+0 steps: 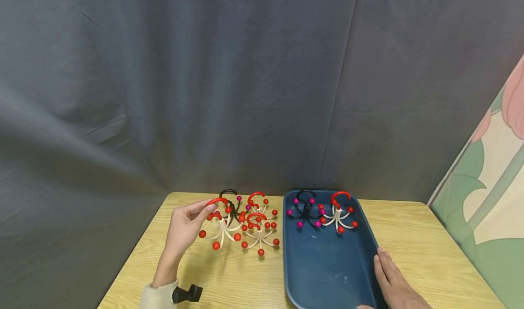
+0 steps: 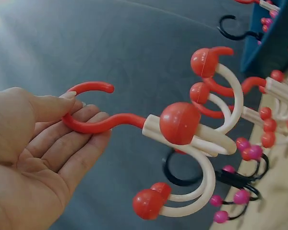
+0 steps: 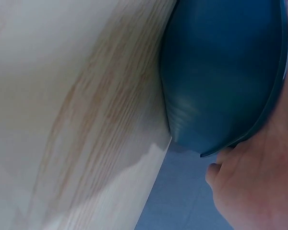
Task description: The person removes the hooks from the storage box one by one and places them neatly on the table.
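Observation:
My left hand (image 1: 186,229) pinches the red hook end of a white claw-shaped hanger (image 1: 222,229) between thumb and fingers. In the left wrist view, the hanger's curved white arms (image 2: 206,177) end in red balls, and the hand (image 2: 62,143) has it by the upper curve. Just beyond are two more white hangers, one nearer (image 1: 259,236) and one farther back (image 1: 256,200), beside a black hanger with magenta balls (image 1: 228,191). My right hand (image 1: 393,281) rests with extended fingers along the right side of a dark blue tray (image 1: 327,272).
Inside the tray's far end stand a black hanger with magenta balls (image 1: 306,209) and a white one with a red hook (image 1: 337,215). A grey curtain (image 1: 262,95) rises behind the wooden table (image 1: 417,227). On the right is a flower-patterned panel (image 1: 491,200).

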`<state>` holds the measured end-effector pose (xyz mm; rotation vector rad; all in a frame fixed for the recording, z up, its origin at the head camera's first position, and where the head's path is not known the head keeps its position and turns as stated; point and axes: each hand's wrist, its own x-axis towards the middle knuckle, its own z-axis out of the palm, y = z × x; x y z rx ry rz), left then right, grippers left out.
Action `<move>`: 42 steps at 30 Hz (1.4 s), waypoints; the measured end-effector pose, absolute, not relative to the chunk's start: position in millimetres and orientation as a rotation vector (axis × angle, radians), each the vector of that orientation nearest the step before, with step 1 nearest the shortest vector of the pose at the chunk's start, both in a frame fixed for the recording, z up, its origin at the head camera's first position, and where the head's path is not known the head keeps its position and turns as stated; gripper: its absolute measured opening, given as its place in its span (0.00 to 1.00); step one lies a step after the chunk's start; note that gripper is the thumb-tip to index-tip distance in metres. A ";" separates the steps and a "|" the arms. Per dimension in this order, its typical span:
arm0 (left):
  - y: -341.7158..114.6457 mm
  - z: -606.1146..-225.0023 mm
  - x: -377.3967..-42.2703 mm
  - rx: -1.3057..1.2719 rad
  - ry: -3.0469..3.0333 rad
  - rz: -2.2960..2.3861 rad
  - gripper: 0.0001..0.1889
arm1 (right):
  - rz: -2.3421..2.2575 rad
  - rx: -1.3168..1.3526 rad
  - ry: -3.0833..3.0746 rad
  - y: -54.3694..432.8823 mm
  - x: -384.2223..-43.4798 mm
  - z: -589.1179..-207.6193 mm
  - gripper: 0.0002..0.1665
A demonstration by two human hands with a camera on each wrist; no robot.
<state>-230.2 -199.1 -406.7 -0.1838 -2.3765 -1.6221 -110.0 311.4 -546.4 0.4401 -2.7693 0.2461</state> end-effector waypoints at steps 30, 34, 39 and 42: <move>-199.2 -456.1 -242.8 -0.034 -2.344 -1.711 0.17 | 0.304 0.328 -2.887 305.4 -105.8 -541.9 0.78; -199.3 -456.1 -242.0 -0.023 -2.328 -1.695 0.17 | 0.344 0.340 -2.877 307.1 -106.7 -543.0 0.77; -198.9 -456.2 -243.1 -0.018 -2.321 -1.659 0.18 | 0.345 0.301 -2.938 307.2 -107.6 -540.2 0.76; -198.3 -455.4 -242.8 0.006 -2.315 -1.654 0.18 | 0.318 0.285 -2.971 307.0 -107.9 -537.1 0.76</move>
